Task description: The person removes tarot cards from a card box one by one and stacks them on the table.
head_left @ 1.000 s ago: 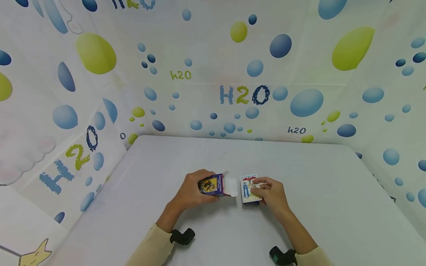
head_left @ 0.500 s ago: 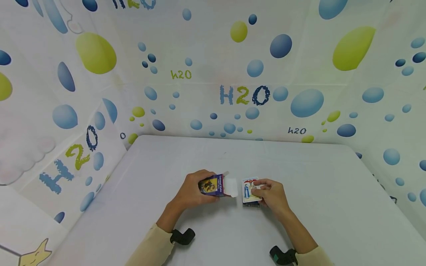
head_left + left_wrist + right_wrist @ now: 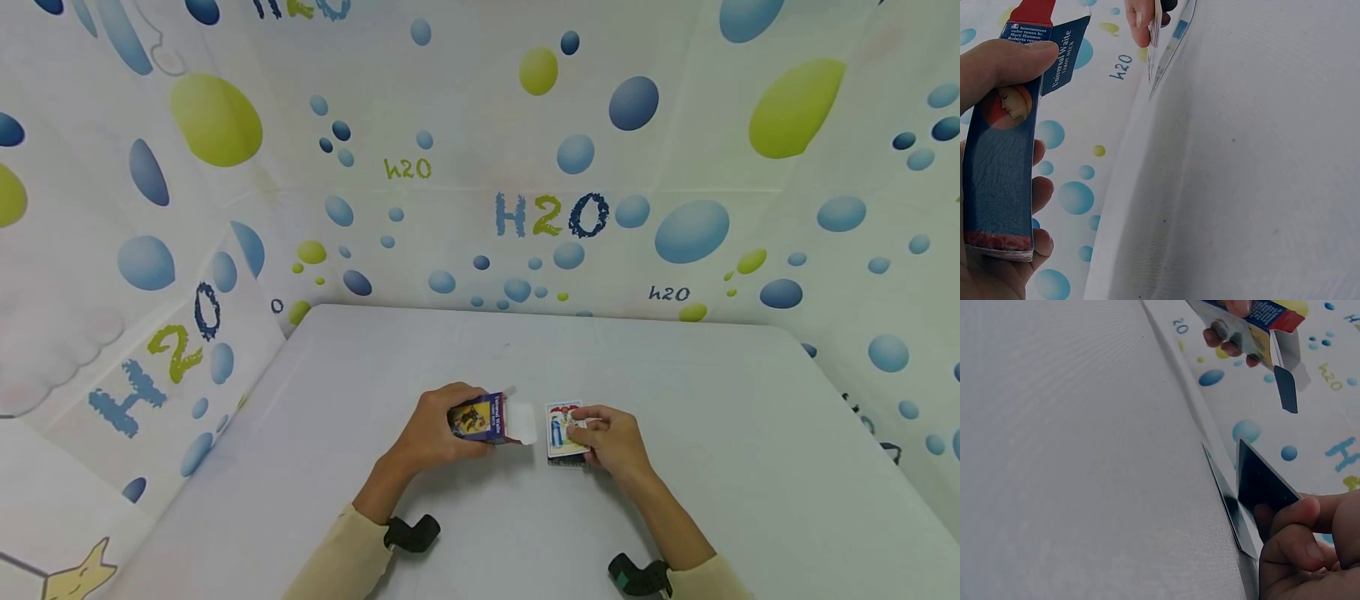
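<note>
In the head view my left hand point(image 3: 435, 429) grips a blue tarot deck box point(image 3: 477, 419) with a yellow picture. Its white end flap point(image 3: 521, 422) stands open towards the right. The left wrist view shows the thumb across the box point(image 3: 1000, 175) and the fingers curled round its side. My right hand point(image 3: 621, 442) pinches a picture-side-up tarot card point(image 3: 557, 427), its dark back point(image 3: 1260, 478) visible in the right wrist view. Below it, a dark-patterned card point(image 3: 567, 461) lies on the table, partly hidden by the held card.
A white-covered table point(image 3: 675, 375) spreads around both hands. Behind it hangs a white backdrop point(image 3: 480, 108) printed with blue and green drops and H2O lettering. Black wrist cameras sit on the left wrist point(image 3: 412, 533) and right wrist point(image 3: 637, 577).
The far edge of the held card has dipped slightly towards me since a second ago. Both hands and the box stay almost still.
</note>
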The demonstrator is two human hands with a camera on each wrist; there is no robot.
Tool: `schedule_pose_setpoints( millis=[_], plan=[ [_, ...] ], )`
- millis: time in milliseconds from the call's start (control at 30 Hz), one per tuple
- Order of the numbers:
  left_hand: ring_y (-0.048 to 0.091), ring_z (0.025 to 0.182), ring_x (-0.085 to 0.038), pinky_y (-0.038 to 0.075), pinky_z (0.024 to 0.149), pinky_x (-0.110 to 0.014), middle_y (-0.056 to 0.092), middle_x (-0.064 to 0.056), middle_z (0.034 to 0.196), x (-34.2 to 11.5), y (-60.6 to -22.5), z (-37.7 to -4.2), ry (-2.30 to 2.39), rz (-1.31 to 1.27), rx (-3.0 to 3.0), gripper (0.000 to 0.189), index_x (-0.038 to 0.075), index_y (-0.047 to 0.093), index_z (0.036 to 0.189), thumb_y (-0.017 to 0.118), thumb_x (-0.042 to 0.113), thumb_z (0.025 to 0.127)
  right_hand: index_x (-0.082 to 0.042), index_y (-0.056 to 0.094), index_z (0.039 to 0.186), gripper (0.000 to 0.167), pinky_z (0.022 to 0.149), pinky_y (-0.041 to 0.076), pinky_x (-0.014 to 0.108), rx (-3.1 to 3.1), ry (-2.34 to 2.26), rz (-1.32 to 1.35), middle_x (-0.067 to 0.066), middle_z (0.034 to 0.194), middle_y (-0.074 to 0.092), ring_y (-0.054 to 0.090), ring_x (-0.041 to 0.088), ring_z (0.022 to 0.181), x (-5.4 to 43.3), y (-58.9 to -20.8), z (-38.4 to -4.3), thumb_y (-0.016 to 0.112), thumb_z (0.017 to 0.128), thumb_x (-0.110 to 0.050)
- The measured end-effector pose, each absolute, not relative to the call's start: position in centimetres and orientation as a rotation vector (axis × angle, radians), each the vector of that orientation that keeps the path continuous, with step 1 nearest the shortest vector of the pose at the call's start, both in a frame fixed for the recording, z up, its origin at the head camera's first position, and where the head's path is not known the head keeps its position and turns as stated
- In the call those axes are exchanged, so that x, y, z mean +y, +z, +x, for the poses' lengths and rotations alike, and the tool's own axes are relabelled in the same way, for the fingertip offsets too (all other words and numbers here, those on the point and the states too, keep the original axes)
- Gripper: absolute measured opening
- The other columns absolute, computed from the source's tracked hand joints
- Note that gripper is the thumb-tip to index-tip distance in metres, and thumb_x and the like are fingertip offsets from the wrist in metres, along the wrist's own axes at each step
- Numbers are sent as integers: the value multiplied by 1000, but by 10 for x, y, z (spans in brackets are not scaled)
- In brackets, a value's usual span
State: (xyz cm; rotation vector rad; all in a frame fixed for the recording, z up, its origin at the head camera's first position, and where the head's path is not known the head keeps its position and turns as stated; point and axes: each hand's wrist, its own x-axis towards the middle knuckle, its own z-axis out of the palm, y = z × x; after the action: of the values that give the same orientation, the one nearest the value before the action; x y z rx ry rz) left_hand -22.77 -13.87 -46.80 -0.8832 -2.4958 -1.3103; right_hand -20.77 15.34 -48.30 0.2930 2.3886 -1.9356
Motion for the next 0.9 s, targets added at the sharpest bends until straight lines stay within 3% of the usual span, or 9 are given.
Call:
schedule_pose_setpoints(
  millis=[600,900],
  plan=[
    [61,97,-11,53,84,-31,69,8,111,-136,-467,-227,-1306,-890,-2506,67,16,70,124,94,29,63,-4,76,112,30,43,40,21,2781,-1552,76,4,72,54,49,12,45,146,-494,-205,80,82,-6],
    [61,98,-11,52,85,-30,69,8,113,-137,-468,-226,-1299,-890,-2497,67,16,70,125,94,31,64,-4,78,112,31,51,33,23,2976,-1279,-40,-2,70,63,47,13,67,144,-494,-204,81,82,-11]
  ],
)
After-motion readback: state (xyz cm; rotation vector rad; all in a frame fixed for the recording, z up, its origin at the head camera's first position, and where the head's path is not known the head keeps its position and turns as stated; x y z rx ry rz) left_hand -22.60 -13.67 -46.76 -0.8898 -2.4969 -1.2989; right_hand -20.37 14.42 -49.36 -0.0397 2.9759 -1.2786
